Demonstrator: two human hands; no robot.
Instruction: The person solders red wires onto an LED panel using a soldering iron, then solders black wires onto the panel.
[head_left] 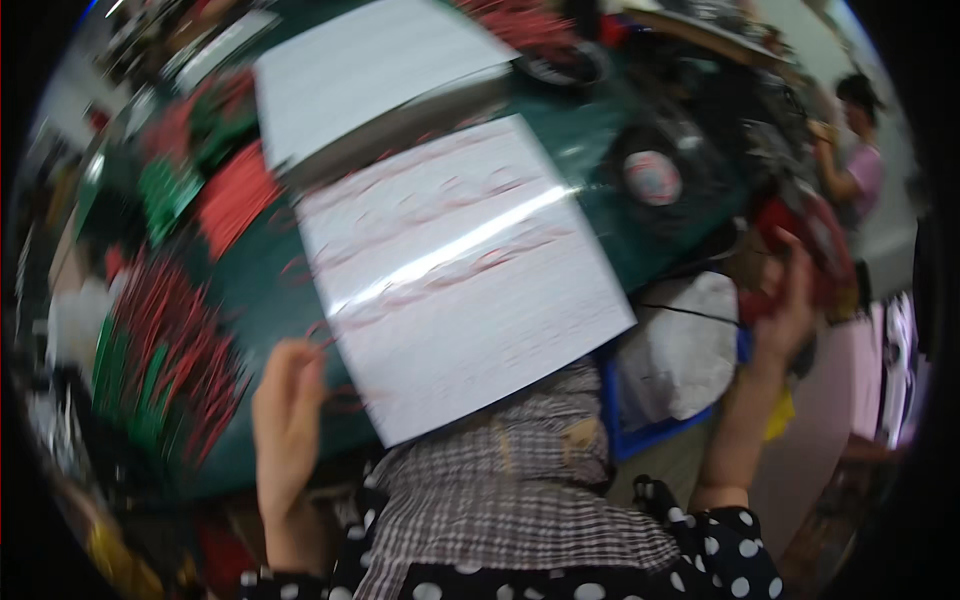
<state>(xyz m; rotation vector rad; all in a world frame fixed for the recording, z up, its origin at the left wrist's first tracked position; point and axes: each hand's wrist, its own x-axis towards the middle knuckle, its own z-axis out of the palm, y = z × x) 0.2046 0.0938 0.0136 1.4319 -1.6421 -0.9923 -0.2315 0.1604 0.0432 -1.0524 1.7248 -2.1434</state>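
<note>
A large white sheet (470, 330) lies aslant on the green tabletop, its near corner over the edge towards my lap. Rows of thin red loops run across it, and a bright streak of light glares over its middle. Just left of the sheet is my left hand (288, 415), its fingers curled together. A thin red strand shows by its fingertips, but blur hides whether they grip it. Far to the right, my right hand (785, 305) is raised off the table with fingers apart, in front of a dark red object (790, 225). Nothing shows in it.
A second white sheet (375, 75) lies beyond the first. Loose red and green strips (185, 350) and a red bundle (237, 198) are at the left. A black roll with a round label (652, 178) is at the right, above a blue bin (660, 432) holding white plastic. A person (860, 170) stands far right.
</note>
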